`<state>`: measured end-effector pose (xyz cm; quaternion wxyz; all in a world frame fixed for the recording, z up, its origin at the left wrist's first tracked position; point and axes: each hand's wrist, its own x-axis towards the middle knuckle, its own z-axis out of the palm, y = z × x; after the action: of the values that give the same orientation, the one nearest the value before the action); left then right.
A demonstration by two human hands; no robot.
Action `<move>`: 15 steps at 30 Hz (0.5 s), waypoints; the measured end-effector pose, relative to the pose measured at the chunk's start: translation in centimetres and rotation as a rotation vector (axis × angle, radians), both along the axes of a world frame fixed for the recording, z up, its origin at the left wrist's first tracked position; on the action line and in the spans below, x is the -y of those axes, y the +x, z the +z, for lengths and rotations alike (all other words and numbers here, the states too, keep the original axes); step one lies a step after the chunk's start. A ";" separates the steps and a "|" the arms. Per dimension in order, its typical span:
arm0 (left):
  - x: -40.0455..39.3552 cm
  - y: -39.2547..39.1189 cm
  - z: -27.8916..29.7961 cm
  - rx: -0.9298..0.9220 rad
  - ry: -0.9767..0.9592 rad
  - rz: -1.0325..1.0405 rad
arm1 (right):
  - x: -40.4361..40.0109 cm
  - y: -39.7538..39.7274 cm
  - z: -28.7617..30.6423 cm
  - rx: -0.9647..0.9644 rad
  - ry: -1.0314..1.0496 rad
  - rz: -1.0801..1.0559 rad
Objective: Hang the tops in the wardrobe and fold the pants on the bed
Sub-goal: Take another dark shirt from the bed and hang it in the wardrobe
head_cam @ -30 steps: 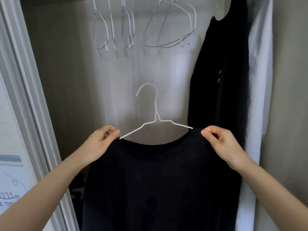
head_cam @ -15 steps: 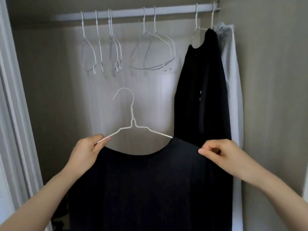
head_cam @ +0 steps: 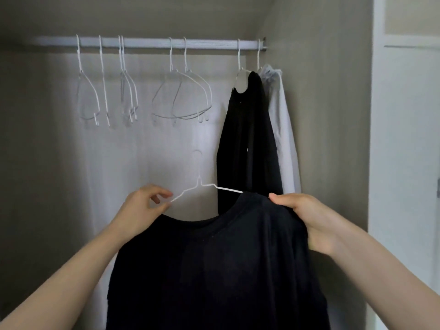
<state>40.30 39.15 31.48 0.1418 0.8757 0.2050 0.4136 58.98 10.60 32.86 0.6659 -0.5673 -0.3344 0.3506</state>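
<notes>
Wardrobe rail [head_cam: 147, 42]: empty hangers [head_cam: 183, 96], hung black top [head_cam: 247, 144], white garment [head_cam: 283, 139]. Left hand [head_cam: 140, 210] fingers pinch held hanger [head_cam: 202, 186]; right hand [head_cam: 307, 217] fingers grip dark top [head_cam: 214, 270].

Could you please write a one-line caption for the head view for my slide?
Left hand and right hand hold a black top on a white hanger below the wardrobe rail.

1. A pale curtain [head_cam: 133, 163] covers the far back, behind the rail.
2. A beige side wall [head_cam: 321, 115] stands at the right.
3. A white door panel [head_cam: 404, 151] fills the far right edge.
4. A beige ceiling [head_cam: 142, 15] slopes above.
</notes>
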 end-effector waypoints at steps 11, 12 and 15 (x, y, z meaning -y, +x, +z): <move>10.6 5.3 0.8 0.008 -0.435 -0.564 | -6.4 -3.6 8.5 0.107 0.201 -0.358; 11.4 5.5 0.9 -0.001 -0.467 -0.613 | -6.7 -3.7 9.4 0.155 0.240 -0.381; 13.1 6.7 1.7 0.018 -0.380 -0.586 | -8.0 -4.1 11.9 0.395 0.343 -0.443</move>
<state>46.98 26.02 33.23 0.4166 0.8516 0.0171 0.3176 54.84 18.60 44.76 0.7341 -0.5626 -0.3798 0.0196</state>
